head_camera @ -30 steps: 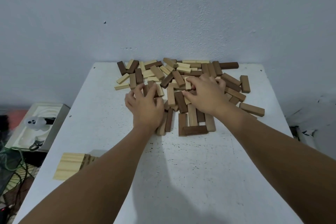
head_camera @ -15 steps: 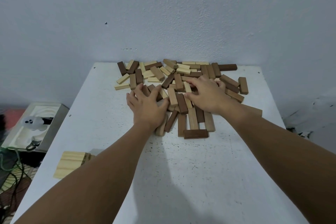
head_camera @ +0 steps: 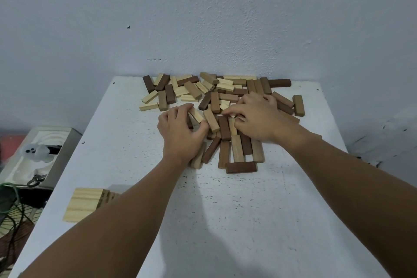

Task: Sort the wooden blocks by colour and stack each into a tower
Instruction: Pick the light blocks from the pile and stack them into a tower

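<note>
Blocks: wooden blocks (head_camera: 225,97) in three shades, pale, mid-brown and dark brown, lie jumbled flat over the far half of the white table (head_camera: 225,221), from its back edge toward the middle.
Started tower: a pale stack (head_camera: 83,204) sits at the table's left edge, near our left forearm.
Left hand: our left hand (head_camera: 180,131) rests on the near-left fringe of the heap, fingers and thumb curled round a pale block (head_camera: 195,115); we judge it a pinch, though the contact under the fingers is hidden.
Right hand: our right hand (head_camera: 255,117) lies over the middle of the heap, fingers bent down onto the blocks. We cannot tell whether it holds one.
Key relation: the pale block's long axis runs diagonally, from far-left to near-right, and its exposed part pokes out between the left fingertips and thumb. The pale stack lies toward the near-left corner, so the left hand is much the nearer carrier.
Step, as we judge it: picking pale pieces out of the mix; sorting is barely begun.
Risk: neighbouring blocks touch the pale one and may drag along.
Off the table: a tray-like box (head_camera: 38,156) and cables (head_camera: 13,205) sit to the left.
</note>
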`<state>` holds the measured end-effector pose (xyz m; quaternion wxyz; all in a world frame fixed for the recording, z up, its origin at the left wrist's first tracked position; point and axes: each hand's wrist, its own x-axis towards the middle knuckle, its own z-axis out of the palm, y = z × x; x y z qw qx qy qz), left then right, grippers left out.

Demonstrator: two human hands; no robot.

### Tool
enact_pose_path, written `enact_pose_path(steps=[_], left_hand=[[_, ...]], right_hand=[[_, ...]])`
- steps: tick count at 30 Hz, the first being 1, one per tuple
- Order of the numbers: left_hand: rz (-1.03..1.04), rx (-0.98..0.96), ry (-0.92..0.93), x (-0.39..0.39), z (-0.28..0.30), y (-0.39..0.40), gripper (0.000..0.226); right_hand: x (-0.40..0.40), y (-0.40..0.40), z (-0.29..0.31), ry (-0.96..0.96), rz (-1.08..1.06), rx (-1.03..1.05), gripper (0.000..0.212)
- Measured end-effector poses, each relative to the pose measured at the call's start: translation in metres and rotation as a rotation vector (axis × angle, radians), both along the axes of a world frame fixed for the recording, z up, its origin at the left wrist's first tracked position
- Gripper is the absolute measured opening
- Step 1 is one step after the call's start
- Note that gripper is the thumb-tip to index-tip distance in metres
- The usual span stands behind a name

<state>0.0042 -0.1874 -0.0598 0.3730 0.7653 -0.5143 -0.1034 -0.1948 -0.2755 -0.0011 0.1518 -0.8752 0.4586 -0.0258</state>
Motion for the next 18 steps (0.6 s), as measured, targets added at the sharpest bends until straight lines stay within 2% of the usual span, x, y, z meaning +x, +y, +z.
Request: enact_pose_path(steps=[3, 8, 13, 18], left_hand=[[-0.022, -0.012, -0.003, 0.0, -0.001, -0.001, 0.048], [-0.021, -0.013, -0.004, 0.001, -0.003, -0.002, 0.05], [-0.025, -0.021, -0.001, 0.0, -0.002, -0.001, 0.049], [-0.035, -0.04, 0.005, 0.001, -0.002, 0.0, 0.048]], right_hand=[[-0.008, 0.0, 0.001, -0.048, 0.018, 0.026, 0.029], [-0.014, 0.0, 0.003, -0.063, 0.009, 0.053, 0.04], [-0.012, -0.006, -0.002, -0.194, -0.06, 0.121, 0.037], [-0.015, -0.007, -0.008, -0.366, -0.07, 0.106, 0.021]])
